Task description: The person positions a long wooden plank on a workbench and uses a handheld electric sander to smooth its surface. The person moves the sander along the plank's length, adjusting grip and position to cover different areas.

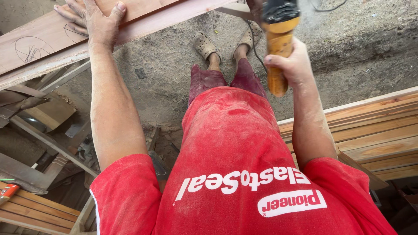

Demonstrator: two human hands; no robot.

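My left hand lies flat, fingers spread, on a long reddish wooden plank that runs across the upper left; pencil scribbles mark the board near the hand. In my right hand I grip the orange handle of a power tool, held upright in front of me. The tool's black head is cut off by the top edge, and its working end is hidden. A dark cord trails down from it past my feet.
A stack of pale planks sits at the right. Wood offcuts and frame pieces crowd the left, with more boards and a small orange object at lower left. My sandalled feet stand on dusty ground.
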